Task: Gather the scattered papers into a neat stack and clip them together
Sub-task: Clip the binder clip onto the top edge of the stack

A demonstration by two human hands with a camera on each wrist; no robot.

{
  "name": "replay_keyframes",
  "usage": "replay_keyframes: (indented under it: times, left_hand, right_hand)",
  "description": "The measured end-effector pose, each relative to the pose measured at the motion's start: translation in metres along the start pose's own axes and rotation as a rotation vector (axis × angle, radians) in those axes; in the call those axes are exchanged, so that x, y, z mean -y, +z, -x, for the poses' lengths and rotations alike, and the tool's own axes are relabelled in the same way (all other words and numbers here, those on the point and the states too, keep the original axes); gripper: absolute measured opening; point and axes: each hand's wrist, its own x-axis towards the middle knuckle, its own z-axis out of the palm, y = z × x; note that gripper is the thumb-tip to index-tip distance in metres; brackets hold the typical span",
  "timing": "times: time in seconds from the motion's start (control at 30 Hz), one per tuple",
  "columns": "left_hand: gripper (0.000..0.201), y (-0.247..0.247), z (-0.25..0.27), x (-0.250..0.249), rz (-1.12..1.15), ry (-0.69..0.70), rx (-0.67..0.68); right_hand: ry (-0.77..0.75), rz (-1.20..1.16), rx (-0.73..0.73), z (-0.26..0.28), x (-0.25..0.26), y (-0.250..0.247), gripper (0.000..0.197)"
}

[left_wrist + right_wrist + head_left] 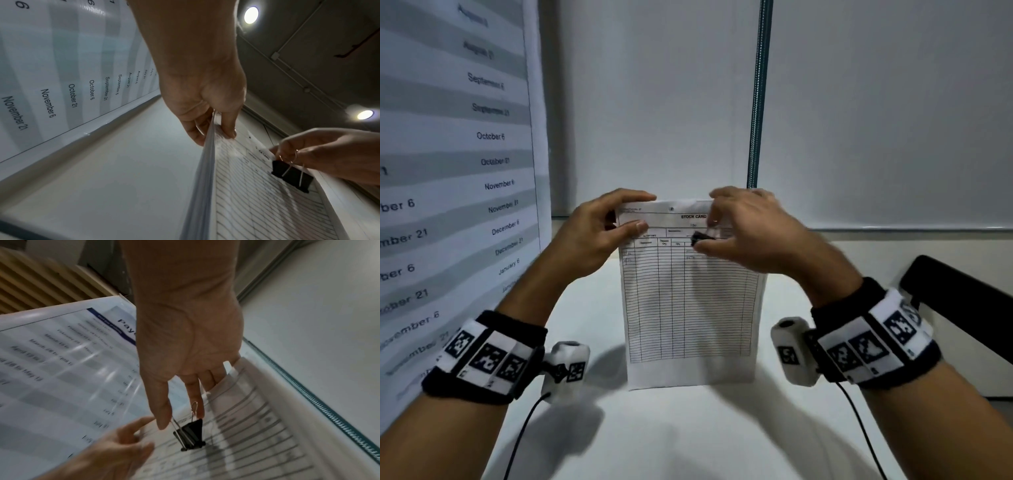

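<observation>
The right hand (743, 226) covers the upper right corner of the paper stack (688, 301), cutting the printed heading short; the binder clip (702, 237) is a dark smear in the head view, so whether it bites the sheets cannot be told there; in the right wrist view the form's lines are blurred beyond reading; the left hand (599, 236) hides the stack's upper left edge; the wall calendar (458, 171) runs off the left edge, its upper dates too blurred to read.

Dim; ceiling lamps (251, 15) glare; right-wrist view blurred
</observation>
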Motion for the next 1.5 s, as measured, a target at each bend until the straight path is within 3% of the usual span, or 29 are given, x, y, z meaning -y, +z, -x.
replay_keyframes:
  times: [0.17,0.27,0.33,0.4,0.47,0.53,0.6,0.7,0.77,0.93,1.03,1.17,1.27,1.5]
  left_hand:
    - [0.039,0.005,0.002,0.003,0.058,0.012,-0.043]
    - [0.046,0.014,0.003,0.010,0.165,0.018,-0.101]
    - [0.052,0.018,0.002,0.013,0.242,0.005,-0.139]
    - [0.053,0.023,0.001,0.017,0.321,-0.033,-0.166]
    - [0.039,0.034,0.000,0.021,0.460,-0.111,-0.208]
    - [0.020,0.046,-0.001,0.022,0.583,-0.238,-0.275]
    - [0.017,0.057,-0.004,0.022,0.568,-0.299,-0.368]
    - [0.011,0.061,-0.011,0.021,0.419,-0.198,-0.516]
    - [0.016,0.057,-0.012,0.021,0.373,-0.134,-0.541]
    - [0.036,0.057,0.001,0.036,0.377,-0.197,-0.447]
    - [0.026,0.066,0.008,0.045,0.316,-0.242,-0.480]
    - [0.035,0.080,0.011,0.043,0.295,-0.242,-0.536]
    - [0.028,0.085,0.011,0.038,0.297,-0.224,-0.540]
    - [0.033,0.082,0.014,0.045,0.221,-0.201,-0.586]
  right_hand:
    - [0.095,-0.167,-0.089,0.016,-0.046,0.002,0.032]
    - [0.132,-0.662,-0.275,0.024,-0.072,0.036,0.026]
    - [0.146,-1.018,-0.302,0.025,-0.080,0.064,0.027]
    - [0.167,-1.202,-0.290,0.024,-0.077,0.086,0.028]
    - [0.205,-1.271,-0.362,0.022,-0.069,0.101,0.028]
    - [0.238,-1.284,-0.471,0.019,-0.055,0.110,0.031]
    - [0.261,-1.181,-0.586,0.016,-0.040,0.115,0.032]
    - [0.219,-1.058,-0.742,0.010,-0.024,0.116,0.034]
    - [0.193,-1.038,-0.810,0.008,-0.021,0.115,0.032]
    - [0.256,-1.155,-0.746,0.019,-0.033,0.130,0.039]
    - [0.263,-1.251,-0.735,0.021,-0.034,0.135,0.033]
    - [0.262,-1.324,-0.738,0.017,-0.028,0.138,0.029]
    - [0.279,-1.326,-0.724,0.017,-0.028,0.141,0.035]
    - [0.214,-1.207,-0.684,0.031,-0.027,0.145,0.034]
